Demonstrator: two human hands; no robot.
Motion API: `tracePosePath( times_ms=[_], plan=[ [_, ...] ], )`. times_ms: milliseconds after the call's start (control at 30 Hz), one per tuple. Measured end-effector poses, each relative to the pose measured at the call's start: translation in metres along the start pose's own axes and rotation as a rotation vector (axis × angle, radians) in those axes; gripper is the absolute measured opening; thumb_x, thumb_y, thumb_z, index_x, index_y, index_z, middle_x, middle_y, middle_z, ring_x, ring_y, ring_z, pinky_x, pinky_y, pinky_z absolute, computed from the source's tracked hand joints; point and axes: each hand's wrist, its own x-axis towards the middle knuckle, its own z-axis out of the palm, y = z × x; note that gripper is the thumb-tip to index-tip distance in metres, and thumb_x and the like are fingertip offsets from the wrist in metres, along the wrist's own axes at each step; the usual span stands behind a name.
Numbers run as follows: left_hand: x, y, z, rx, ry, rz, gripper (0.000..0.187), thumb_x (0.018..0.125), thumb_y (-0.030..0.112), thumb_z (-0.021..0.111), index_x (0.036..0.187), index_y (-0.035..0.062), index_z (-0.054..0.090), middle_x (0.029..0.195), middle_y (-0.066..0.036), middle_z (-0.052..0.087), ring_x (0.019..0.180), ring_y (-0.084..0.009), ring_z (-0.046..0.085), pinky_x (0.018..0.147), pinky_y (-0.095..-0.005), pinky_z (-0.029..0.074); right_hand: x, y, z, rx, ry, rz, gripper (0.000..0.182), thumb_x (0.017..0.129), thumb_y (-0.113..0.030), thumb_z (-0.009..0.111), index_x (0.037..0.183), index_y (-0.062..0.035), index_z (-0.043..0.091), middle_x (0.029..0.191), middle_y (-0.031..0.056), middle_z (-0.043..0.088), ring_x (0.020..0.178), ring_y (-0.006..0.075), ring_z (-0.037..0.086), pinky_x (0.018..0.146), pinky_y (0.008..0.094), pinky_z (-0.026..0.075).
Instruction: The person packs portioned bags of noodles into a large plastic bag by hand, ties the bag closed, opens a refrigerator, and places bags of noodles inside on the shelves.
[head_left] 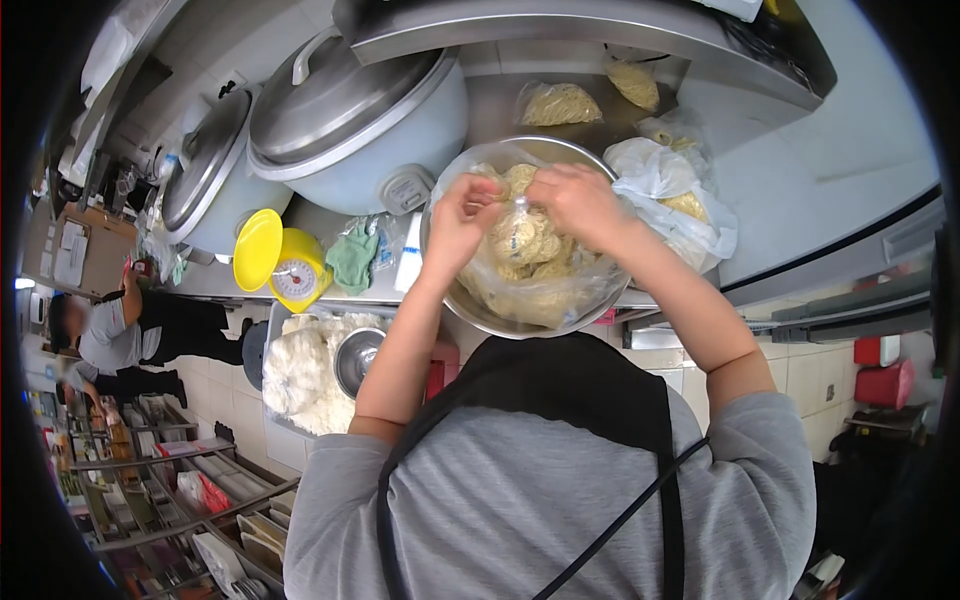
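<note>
Head view: right hand (584,207) fingers pinch the noodle bag (524,243), left hand (463,222) fingers' grip unclear; light tension should avoid tearing.

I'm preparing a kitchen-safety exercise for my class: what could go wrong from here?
The thin plastic bag of noodles between the left hand and right hand could tear or slip, spilling some. The rim of the bowl appears to reach past the counter, so leaning on it might tip it. The yellow scale stands near the counter's front edge; the left arm could perhaps knock it.
</note>
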Motion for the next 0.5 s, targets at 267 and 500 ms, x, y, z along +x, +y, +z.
tracePosePath(
  times_ms=[267,500],
  plan=[
    [-0.072,0.004,-0.024,1.049,-0.237,0.440,0.025,0.061,0.004,0.067,0.086,0.0088,0.063,0.107,-0.009,0.051,0.108,-0.0309,0.042,0.096,-0.0452,0.030,0.042,-0.015,-0.052,0.248,0.101,-0.097,0.010,0.070,-0.007,0.059,0.080,-0.0074,0.063,0.077,0.0048,0.058,0.073,0.0232,0.056,0.066,0.0337,0.046],
    [-0.086,0.026,-0.038,0.900,-0.065,0.387,0.011,0.061,0.008,0.066,0.071,0.0091,0.064,0.098,-0.004,0.051,0.105,-0.0289,0.042,0.097,-0.0499,0.026,0.032,-0.033,-0.007,0.589,-0.682,-0.053,0.019,0.080,-0.022,0.058,0.090,-0.0072,0.065,0.086,0.0091,0.063,0.077,0.0280,0.059,0.071,0.0364,0.046]
  ],
)
